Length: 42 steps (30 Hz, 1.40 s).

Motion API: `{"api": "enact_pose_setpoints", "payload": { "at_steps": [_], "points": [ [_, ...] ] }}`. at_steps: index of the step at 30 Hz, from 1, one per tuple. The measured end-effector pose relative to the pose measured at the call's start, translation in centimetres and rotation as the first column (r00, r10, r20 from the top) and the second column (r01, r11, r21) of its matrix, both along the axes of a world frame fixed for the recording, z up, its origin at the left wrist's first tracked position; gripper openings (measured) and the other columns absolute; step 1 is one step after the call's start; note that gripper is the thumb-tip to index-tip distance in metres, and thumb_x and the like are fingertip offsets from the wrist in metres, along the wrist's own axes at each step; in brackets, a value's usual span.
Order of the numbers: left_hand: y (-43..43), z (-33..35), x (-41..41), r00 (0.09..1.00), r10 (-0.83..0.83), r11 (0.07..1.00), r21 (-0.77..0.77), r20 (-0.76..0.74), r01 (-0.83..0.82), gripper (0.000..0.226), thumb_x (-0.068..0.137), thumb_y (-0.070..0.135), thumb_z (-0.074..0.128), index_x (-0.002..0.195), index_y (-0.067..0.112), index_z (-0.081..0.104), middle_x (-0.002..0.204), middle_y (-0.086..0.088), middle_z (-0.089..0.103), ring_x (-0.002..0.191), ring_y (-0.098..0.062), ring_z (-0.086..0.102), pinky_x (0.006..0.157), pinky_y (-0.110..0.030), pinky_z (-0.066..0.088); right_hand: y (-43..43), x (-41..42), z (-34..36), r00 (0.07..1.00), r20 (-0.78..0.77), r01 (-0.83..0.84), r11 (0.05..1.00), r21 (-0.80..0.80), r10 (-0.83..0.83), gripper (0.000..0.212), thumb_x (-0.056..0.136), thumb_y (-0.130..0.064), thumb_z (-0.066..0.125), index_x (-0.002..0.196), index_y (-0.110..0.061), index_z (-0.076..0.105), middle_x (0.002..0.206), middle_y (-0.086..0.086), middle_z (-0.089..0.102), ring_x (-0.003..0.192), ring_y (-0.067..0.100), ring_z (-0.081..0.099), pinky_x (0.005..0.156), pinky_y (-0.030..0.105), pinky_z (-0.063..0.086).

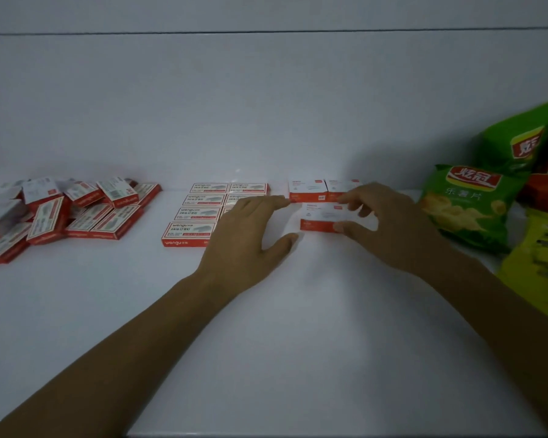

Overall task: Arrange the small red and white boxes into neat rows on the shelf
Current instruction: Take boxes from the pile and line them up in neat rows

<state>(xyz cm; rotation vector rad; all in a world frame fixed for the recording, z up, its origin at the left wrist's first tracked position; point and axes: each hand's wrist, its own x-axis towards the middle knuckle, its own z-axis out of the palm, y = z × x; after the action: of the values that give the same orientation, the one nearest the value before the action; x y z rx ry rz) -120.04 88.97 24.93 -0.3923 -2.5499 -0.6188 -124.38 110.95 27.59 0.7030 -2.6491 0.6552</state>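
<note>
1. The step in hand looks like placing one box: the right hand (389, 226) pinches a small red and white box (321, 220) by its right end, thumb on the near edge and fingers on the far edge, with the box lying flat on the white shelf (298, 327).
2. That box sits just near of a pair of boxes (325, 190) already set side by side against the back wall; it starts a second row but lies a little left of the pair.
3. The left hand (250, 235) is open and flat, fingers spread, holding nothing, its fingertips reaching toward the left end of the held box (whether they touch it I cannot tell).
4. To the left stands a tidy block of boxes (203, 210) in two columns, partly covered by the left hand.
5. Far left lies a loose heap of boxes (60, 213), unsorted, so much of the task remains.
6. The next move probably calls for sliding the held box right and far until flush with the pair, the left hand squaring its end.
7. Snack bags (475, 200) crowd the right, limiting room there.
</note>
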Motion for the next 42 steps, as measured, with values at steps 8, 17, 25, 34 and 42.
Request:
{"api": "enact_pose_setpoints", "payload": {
  "at_steps": [8,17,25,34,42],
  "points": [
    [0.3,-0.2,0.0,1.0,-0.02,1.0,-0.011,0.014,0.02,0.057,0.081,0.051,0.053,0.128,0.018,0.051,0.128,0.001,0.056,0.117,-0.017,0.049,0.096,-0.034,0.04,-2.1,1.2,-0.5,0.989,0.142,-0.092,0.95,0.297,0.051,0.063,0.089,-0.058,0.035,0.143,-0.029,0.026,0.152,-0.009,0.022,0.139,0.009,0.019,0.111,0.029,0.015],
    [0.1,-0.5,-0.2,1.0,-0.025,1.0,-0.012,0.013,0.025,0.058,0.082,0.053,0.052,0.129,0.019,0.049,0.127,0.001,0.055,0.115,-0.017,0.048,0.093,-0.033,0.042,-3.0,-0.4,-1.3,0.994,0.102,-0.067,0.957,0.284,0.039,0.059,0.093,-0.053,0.031,0.144,-0.025,0.024,0.153,-0.004,0.02,0.14,0.013,0.018,0.111,0.031,0.018],
    [0.1,-0.5,-0.4,0.999,-0.03,0.998,-0.046,0.016,0.03,0.059,0.082,0.052,0.052,0.131,0.02,0.048,0.128,0.001,0.055,0.113,-0.016,0.048,0.089,-0.029,0.04,-3.1,-0.5,-1.8,0.996,0.093,-0.04,0.955,0.295,0.013,0.063,0.092,-0.054,0.031,0.146,-0.023,0.02,0.154,-0.004,0.018,0.14,0.013,0.018,0.111,0.031,0.02],
    [0.1,-0.4,-0.4,0.999,-0.005,0.998,-0.056,0.031,0.007,0.059,0.081,0.051,0.052,0.131,0.019,0.048,0.13,0.001,0.053,0.117,-0.016,0.046,0.093,-0.028,0.038,-3.1,-0.9,-2.3,0.997,0.074,-0.037,0.964,0.264,0.019,0.063,0.092,-0.054,0.034,0.144,-0.021,0.024,0.153,-0.001,0.023,0.14,0.015,0.02,0.111,0.033,0.019],
    [-0.5,1.3,0.8,1.0,0.026,0.995,-0.101,0.013,-0.025,0.064,0.081,0.051,0.051,0.135,0.019,0.042,0.14,0.001,0.045,0.127,-0.018,0.04,0.104,-0.035,0.035,-3.9,1.2,0.3,0.999,0.023,-0.044,0.99,0.133,0.041,0.06,0.087,-0.052,0.049,0.138,-0.022,0.037,0.145,-0.002,0.037,0.131,0.015,0.035,0.103,0.033,0.033]
  ]
}}
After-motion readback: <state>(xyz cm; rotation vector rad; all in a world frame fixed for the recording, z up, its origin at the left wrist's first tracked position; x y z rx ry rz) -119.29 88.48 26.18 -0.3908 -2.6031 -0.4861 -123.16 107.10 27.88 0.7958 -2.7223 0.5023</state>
